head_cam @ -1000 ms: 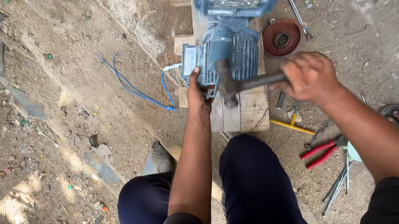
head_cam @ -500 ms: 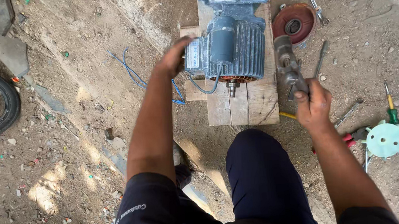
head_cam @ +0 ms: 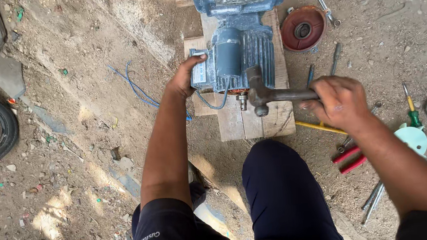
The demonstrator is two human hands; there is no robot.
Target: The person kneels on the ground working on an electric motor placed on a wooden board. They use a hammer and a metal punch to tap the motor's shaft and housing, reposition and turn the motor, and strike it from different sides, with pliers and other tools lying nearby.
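A blue electric motor (head_cam: 241,52) sits on a wooden board (head_cam: 254,117), its long axis running far to near, shaft end nearest. The left hand (head_cam: 184,76) grips its left side. The right hand (head_cam: 341,100) is closed around a hammer (head_cam: 272,94) lying crosswise, head pointing left beside the shaft.

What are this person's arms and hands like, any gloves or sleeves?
No gloves: the left hand and right hand are bare, as are both forearms. Short dark sleeves end above the elbows; the left one carries small white lettering.
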